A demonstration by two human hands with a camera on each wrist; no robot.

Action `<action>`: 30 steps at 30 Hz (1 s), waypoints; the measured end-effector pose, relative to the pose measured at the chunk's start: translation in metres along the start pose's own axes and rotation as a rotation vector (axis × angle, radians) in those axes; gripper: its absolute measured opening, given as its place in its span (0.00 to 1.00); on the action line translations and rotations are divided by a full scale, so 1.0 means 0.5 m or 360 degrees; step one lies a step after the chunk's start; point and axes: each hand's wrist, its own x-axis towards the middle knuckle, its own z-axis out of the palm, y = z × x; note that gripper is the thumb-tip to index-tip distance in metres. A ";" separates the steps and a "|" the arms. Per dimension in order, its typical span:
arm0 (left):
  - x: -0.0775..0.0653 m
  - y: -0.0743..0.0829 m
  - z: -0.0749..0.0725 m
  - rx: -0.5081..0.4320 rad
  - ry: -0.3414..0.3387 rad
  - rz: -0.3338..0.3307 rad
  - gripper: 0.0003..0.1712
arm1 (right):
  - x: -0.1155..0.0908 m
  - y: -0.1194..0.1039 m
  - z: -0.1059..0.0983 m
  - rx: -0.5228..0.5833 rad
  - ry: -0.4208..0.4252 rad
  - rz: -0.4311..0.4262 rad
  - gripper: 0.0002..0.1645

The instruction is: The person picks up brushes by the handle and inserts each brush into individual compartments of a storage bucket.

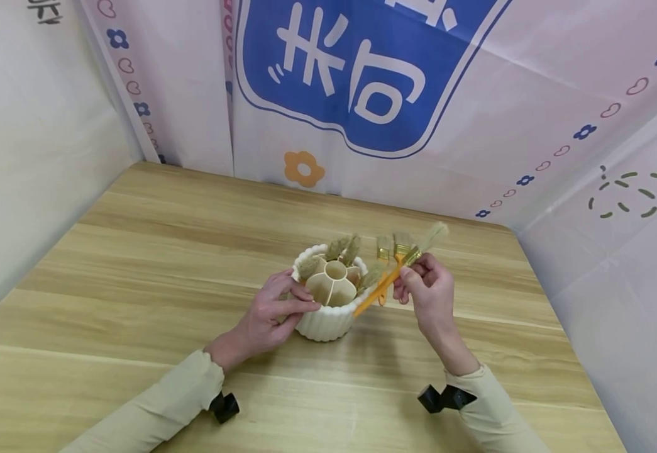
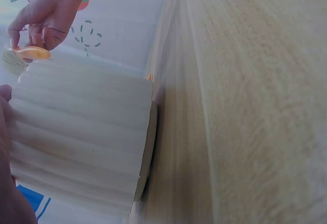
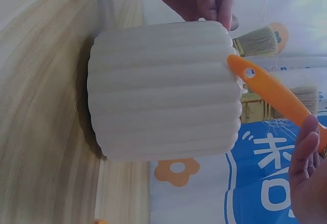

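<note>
A white ribbed round brush holder with inner compartments stands on the table, and several paintbrushes sit in it with bristles up. My left hand grips its rim on the left side. In my right hand I pinch another paintbrush near its metal ferrule. Its orange handle slants down to the left, the handle's end close by the holder's rim, while the pale bristles point up and right.
Just right of the holder, two more orange-handled paintbrushes lie on the wooden table. Printed cloth walls rise along the back and both sides. A black wrist camera sits at each sleeve.
</note>
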 end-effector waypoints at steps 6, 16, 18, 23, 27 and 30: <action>0.002 0.002 0.000 0.0013 -0.0002 -0.0001 0.17 | -0.003 -0.010 0.006 0.0032 0.0023 -0.0074 0.07; 0.002 0.004 0.000 0.0026 -0.0017 -0.0028 0.18 | -0.014 -0.017 0.033 -0.0022 -0.0076 -0.0553 0.10; 0.002 0.005 0.000 0.0032 -0.0024 -0.0041 0.17 | -0.019 -0.016 0.039 -0.0119 -0.0082 -0.0621 0.11; 0.001 0.006 0.000 0.0046 -0.0032 -0.0074 0.16 | -0.028 -0.014 0.051 -0.0354 -0.0105 -0.0797 0.11; 0.002 0.006 0.003 0.0067 -0.0020 -0.0080 0.16 | -0.032 -0.008 0.057 -0.0447 -0.0182 -0.0913 0.12; 0.002 0.006 0.005 0.0083 -0.0019 -0.0082 0.16 | -0.034 -0.002 0.060 -0.0495 -0.0219 -0.0951 0.12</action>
